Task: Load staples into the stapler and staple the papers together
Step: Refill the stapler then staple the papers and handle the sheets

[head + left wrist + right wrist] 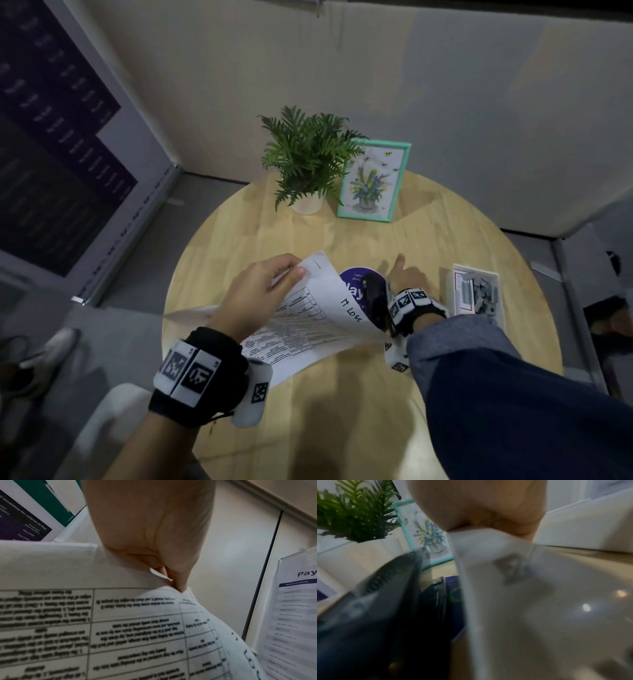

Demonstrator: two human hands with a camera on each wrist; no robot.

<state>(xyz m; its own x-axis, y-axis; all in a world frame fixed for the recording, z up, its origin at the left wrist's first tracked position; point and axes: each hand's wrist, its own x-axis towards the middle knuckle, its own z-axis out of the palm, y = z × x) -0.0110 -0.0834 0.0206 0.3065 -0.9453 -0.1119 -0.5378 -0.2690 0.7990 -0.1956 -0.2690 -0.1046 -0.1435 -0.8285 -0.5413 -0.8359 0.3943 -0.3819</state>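
Near table edge: bare round wooden table (342, 411).
Back: green potted fern (305, 157), teal picture frame (373, 181).
Right: white staple box (478, 291).

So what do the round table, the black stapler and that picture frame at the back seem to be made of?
The table looks like pale wood with a smooth finish: grain lines and plank joints show. The stapler seems to be black plastic, dull, though blur hides detail. The picture frame is matte mint green; painted wood or plastic, I cannot tell.

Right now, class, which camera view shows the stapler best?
The head view: the black stapler shows whole beside the right hand. The right wrist view shows it blurred and cropped; the left wrist view shows only papers.
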